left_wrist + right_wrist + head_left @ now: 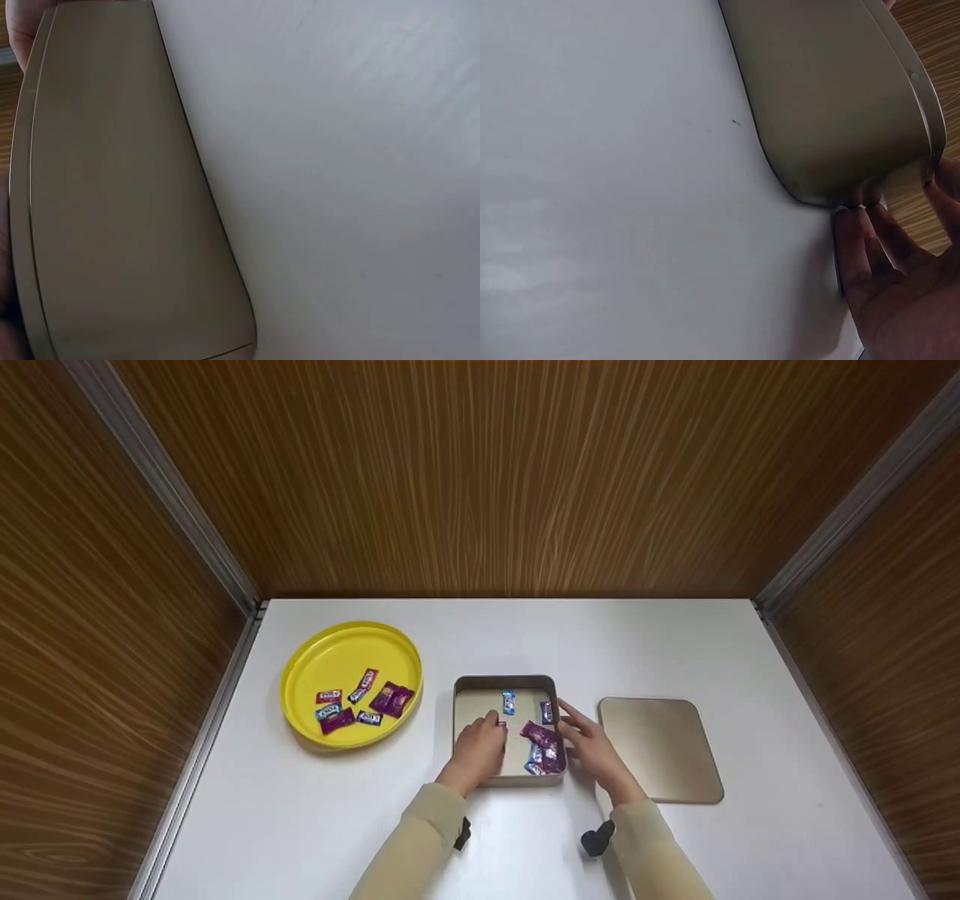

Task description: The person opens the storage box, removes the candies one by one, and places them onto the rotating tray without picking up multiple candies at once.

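A shallow tan metal tin (466, 682) stands lidless on the white table. My left hand (480, 750) reaches inside it with bent fingers, a small purplish wrapped candy (502, 724) at the fingertips. Against the tin's right wall, the fairly straight fingers of my right hand (592, 746) touch the outside, also visible in the right wrist view (900, 292). Inside the tin are a light blue candy (508, 703), a dark blue one (546, 712) and a cluster of purple candies (540, 733) and blue ones at the lower right. The left wrist view mostly shows the tin's front wall (127, 187).
A round yellow tray (345, 645) holding several red, blue and purple wrapped candies sits to the left. Right of the tin lies its flat tan lid (660, 750), close to the right forearm. Wood-patterned panels (495, 480) enclose the table at the back and sides.
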